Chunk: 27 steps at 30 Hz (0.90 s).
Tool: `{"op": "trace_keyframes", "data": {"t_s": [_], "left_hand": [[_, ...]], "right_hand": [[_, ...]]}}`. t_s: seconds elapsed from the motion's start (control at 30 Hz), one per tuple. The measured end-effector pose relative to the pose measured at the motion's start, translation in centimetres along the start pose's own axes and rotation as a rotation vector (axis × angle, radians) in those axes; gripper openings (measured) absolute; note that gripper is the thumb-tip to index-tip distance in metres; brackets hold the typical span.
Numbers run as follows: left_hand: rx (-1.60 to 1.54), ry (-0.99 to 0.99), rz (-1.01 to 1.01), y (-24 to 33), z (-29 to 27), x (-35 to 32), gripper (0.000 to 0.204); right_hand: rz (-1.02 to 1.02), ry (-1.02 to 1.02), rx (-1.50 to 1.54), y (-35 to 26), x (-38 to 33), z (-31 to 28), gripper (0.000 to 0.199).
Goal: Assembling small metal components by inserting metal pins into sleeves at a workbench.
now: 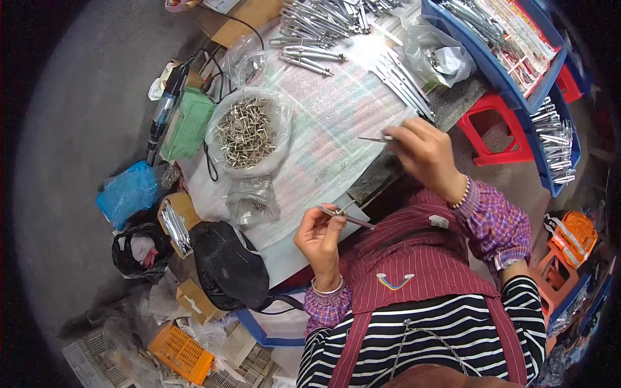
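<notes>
Thin metal strip (346,217) is sitting pinched in my left hand (320,236), right over the near edge of the desk (323,129), fingertips closed on it and holding it level so I can see the end properly. My right hand (424,152) is reaching to the desk's right edge, fingers narrowed around another slim metal piece (374,138) from the loose row of strips (404,81) lying there. I'm keeping the bag of small metal rivets (246,132) open at the left side, so it's within easy reach. Finished-looking pieces are piling up at the far edge (323,26), out of my way. The electric screwdriver (163,113) is lying off the left edge.
</notes>
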<state>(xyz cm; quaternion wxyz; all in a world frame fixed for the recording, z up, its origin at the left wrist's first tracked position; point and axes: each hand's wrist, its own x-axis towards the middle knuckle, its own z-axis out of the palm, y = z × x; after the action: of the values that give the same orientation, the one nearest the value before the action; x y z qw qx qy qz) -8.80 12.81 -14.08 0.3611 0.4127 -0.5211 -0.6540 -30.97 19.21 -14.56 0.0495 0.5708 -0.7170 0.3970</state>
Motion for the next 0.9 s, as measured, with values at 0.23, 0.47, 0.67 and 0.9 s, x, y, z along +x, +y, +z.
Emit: {"op": "trace_keyframes", "data": {"t_s": [0.23, 0.47, 0.67, 0.9], "left_hand": [[-0.056, -0.054, -0.029, -0.3, -0.7, -0.3, 0.018], [-0.179, -0.040, -0.087, -0.4, 0.0, 0.1, 0.022], [-0.208, -0.134, -0.092, -1.2, -0.1, 0.0, 0.024], [-0.176, -0.157, -0.163, -0.7, 1.6, -0.5, 0.022]], "right_hand": [[-0.054, -0.195, -0.209, 0.9, 0.9, 3.2, 0.020], [0.001, -0.240, -0.109, 0.2, 0.7, 2.2, 0.028], [0.188, -0.258, 0.558, -2.9, -1.5, 0.3, 0.033], [0.533, -0.178, 1.046, -5.8, -4.5, 1.7, 0.018]]}}
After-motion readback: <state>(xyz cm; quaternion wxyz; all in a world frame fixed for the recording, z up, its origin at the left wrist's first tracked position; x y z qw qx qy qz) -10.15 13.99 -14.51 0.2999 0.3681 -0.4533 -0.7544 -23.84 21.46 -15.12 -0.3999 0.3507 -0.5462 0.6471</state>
